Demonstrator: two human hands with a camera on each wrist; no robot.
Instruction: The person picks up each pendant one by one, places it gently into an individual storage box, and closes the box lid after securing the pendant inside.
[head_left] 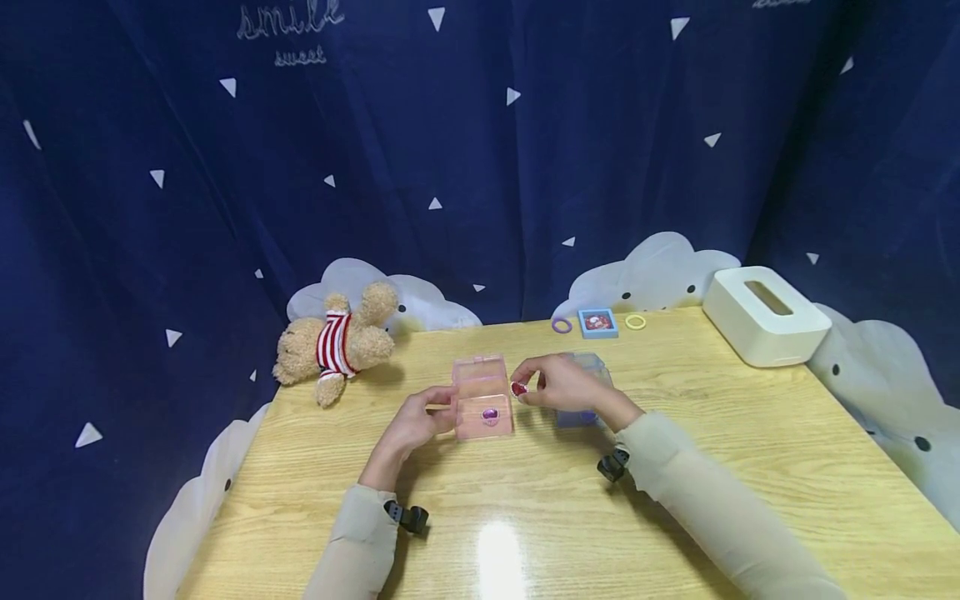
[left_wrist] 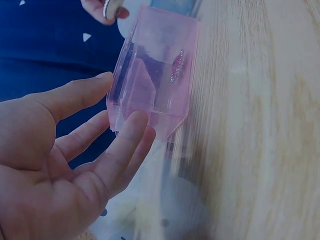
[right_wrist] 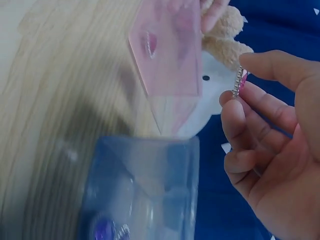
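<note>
An opened clear pink plastic box point(head_left: 483, 425) lies on the table with a purple-pink gem point(head_left: 491, 414) with a beaded silver rim in its near half. At its left end, my left hand point(head_left: 420, 417) holds the box lightly between thumb and fingers. My right hand point(head_left: 558, 383) pinches a red gem point(head_left: 519, 388) with a beaded silver rim between thumb and fingertips, raised just right of the pink box. Below the right hand stands a clear blue plastic box point(right_wrist: 145, 160), partly hidden in the head view; a purple gem point(right_wrist: 104, 229) shows in it.
Along the table's back edge lie a purple ring point(head_left: 562, 325), a blue square frame point(head_left: 597, 323) and a yellow ring point(head_left: 635, 322). A teddy bear point(head_left: 337, 342) in a striped shirt lies at back left. A white tissue box point(head_left: 765, 317) stands at back right.
</note>
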